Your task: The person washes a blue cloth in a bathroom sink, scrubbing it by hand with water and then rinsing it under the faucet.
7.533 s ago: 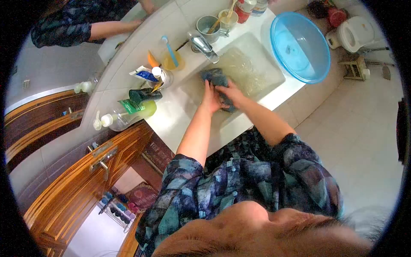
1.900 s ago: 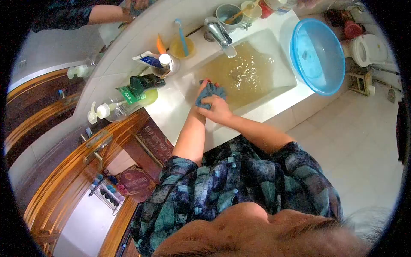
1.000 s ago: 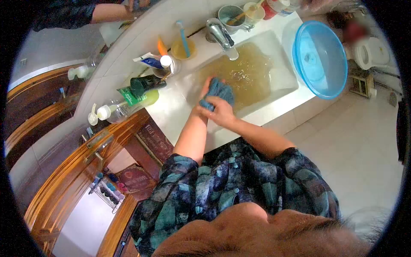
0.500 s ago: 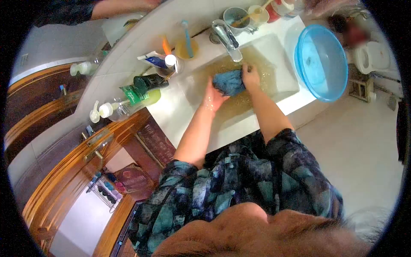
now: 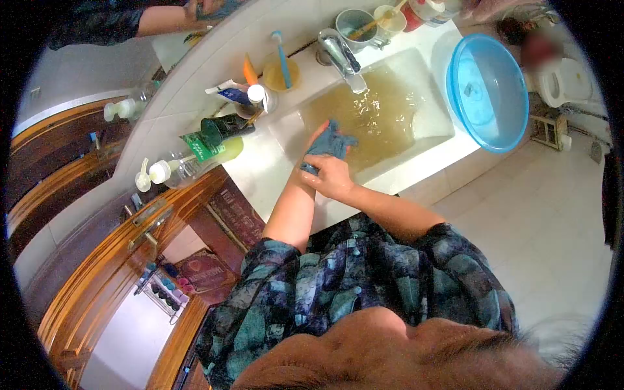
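Observation:
A wet, crumpled blue cloth (image 5: 330,143) lies bunched over my left hand (image 5: 314,138), above the near left part of the sink. Only the edges of that hand show; the cloth covers most of its fingers. My right hand (image 5: 330,179) is closed on the cloth's lower end, close against my left wrist. Brownish water (image 5: 383,123) fills the white sink (image 5: 434,133), with ripples and glints below the faucet (image 5: 344,62).
A blue basin (image 5: 456,97) stands at the counter's right. Along the back are a metal mug (image 5: 348,21), a blue toothbrush (image 5: 281,55), a toothpaste tube (image 5: 234,95), a dark cup (image 5: 218,130) and a pump bottle (image 5: 170,170). A mirror borders the left.
Both hands have drawn the cloth out from the middle of the sink toward my body and left. My right hand has crossed over to my left wrist. The water surface now ripples.

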Action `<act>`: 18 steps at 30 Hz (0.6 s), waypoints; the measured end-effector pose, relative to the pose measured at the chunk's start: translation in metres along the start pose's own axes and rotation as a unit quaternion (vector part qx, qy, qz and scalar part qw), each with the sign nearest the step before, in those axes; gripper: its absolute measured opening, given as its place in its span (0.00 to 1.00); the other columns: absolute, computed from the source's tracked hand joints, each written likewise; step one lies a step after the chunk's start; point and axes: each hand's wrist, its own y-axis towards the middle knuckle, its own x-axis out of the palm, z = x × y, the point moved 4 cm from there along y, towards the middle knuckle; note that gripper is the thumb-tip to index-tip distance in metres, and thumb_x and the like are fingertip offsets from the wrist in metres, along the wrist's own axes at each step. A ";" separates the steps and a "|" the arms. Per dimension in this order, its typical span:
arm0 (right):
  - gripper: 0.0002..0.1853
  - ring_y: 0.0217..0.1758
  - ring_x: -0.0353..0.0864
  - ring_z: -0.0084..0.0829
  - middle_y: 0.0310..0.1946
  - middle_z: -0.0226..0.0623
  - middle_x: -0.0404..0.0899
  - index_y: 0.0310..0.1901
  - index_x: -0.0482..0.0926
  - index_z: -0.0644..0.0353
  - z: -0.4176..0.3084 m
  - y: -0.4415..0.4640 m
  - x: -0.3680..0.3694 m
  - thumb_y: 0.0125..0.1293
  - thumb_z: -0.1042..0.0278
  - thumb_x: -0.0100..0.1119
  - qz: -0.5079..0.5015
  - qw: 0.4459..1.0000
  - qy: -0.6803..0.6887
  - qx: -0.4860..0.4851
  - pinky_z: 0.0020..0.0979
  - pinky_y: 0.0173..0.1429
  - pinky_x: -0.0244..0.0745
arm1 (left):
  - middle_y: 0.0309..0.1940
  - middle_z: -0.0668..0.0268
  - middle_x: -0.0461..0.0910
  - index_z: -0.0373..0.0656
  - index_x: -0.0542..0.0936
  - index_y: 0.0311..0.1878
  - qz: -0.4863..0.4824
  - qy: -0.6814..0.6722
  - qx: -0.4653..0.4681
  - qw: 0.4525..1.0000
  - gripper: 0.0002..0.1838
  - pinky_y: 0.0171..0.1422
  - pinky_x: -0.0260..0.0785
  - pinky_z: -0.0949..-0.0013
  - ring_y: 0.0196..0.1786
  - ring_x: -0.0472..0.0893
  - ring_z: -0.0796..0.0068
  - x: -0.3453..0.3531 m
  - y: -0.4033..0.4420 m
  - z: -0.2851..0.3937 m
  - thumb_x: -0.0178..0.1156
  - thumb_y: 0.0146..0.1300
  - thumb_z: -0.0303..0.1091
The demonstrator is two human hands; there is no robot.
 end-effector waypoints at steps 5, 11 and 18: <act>0.15 0.32 0.80 0.50 0.27 0.46 0.80 0.37 0.82 0.51 0.047 0.040 -0.004 0.54 0.51 0.60 0.135 0.981 -0.121 0.068 0.46 0.38 0.74 | 0.55 0.63 0.73 0.52 0.70 0.60 -0.019 -0.089 -0.003 0.996 0.22 0.55 0.72 0.51 0.54 0.75 0.62 -0.032 0.019 -0.021 0.46 0.69 0.52; 0.20 0.51 0.77 0.48 0.47 0.51 0.78 0.44 0.79 0.57 0.167 0.067 -0.060 0.63 0.48 0.54 0.195 0.966 -0.012 0.169 0.41 0.53 0.72 | 0.61 0.66 0.65 0.54 0.67 0.62 0.140 0.186 -0.025 0.972 0.30 0.58 0.62 0.44 0.61 0.63 0.62 0.027 -0.026 0.006 0.47 0.65 0.63; 0.14 0.58 0.71 0.41 0.55 0.43 0.73 0.42 0.76 0.59 0.119 -0.016 -0.140 0.56 0.66 0.66 0.040 0.998 0.044 -0.004 0.36 0.59 0.68 | 0.69 0.66 0.57 0.50 0.71 0.40 0.124 0.318 0.181 0.922 0.14 0.50 0.68 0.59 0.59 0.64 0.67 0.051 -0.075 0.025 0.63 0.61 0.44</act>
